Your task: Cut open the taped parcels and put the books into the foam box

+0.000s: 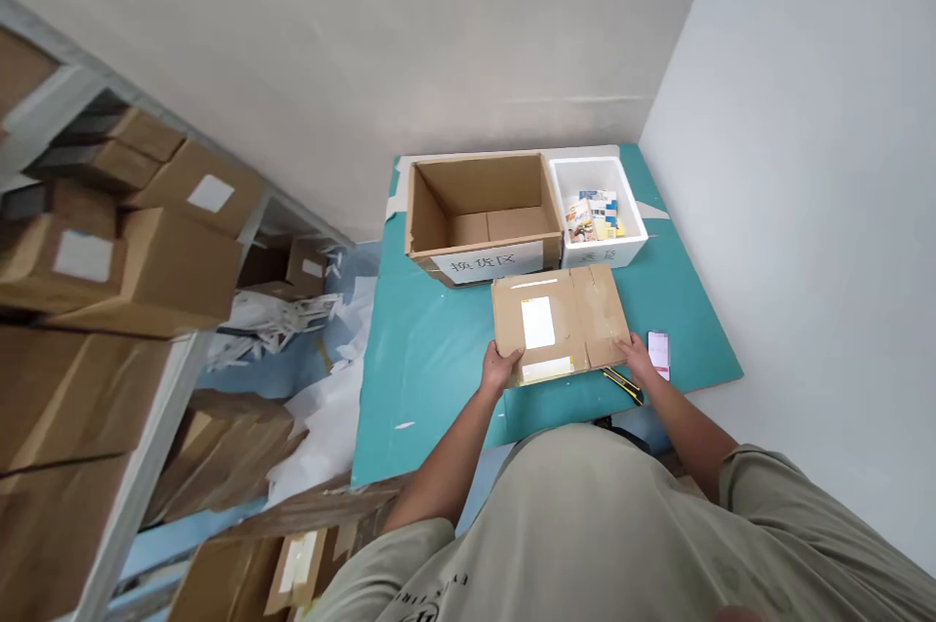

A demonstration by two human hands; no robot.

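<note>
A flat cardboard box (563,330) with a white label and strips of tape is held over the front of the green table (420,359). My left hand (501,367) grips its left near corner, thumb on top. At the right near corner, my right hand (636,359) closes on the same box, its thumb on the upper face. The fingers under the box are hidden. A yellow and black utility knife (624,386) lies by the box's near edge, close to my right hand. Just right of that hand rests a phone (659,354) with its screen lit.
Behind the held box stand an open cardboard carton (483,232) with a handwritten sign and a white foam box (600,253) holding several colourful packets. Shelves with stacked cartons (175,261) rise at the left. A white wall (826,164) borders the right side.
</note>
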